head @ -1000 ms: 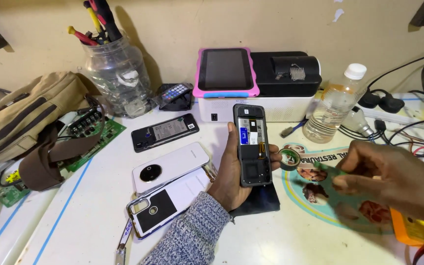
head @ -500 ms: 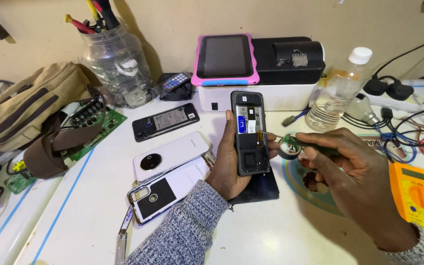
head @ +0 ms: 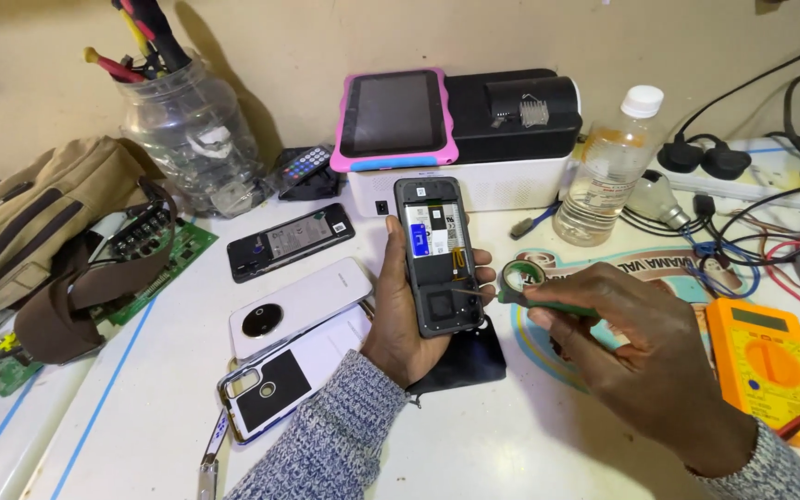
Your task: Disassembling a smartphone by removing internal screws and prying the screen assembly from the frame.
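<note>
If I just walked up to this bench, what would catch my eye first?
Most likely the opened phone at the centre, its back cover off and its insides bare, held upright in the left hand. The right hand points a thin green-handled tool at its lower half. After that, the bright pink-framed tablet leaning at the back and the orange multimeter at the right edge stand out.

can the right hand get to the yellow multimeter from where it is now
Probably yes. The right hand holds a thin green-handled tool against the opened phone, and the yellow multimeter lies just beside its wrist with nothing between them. It would likely have to put the tool down first.
</note>
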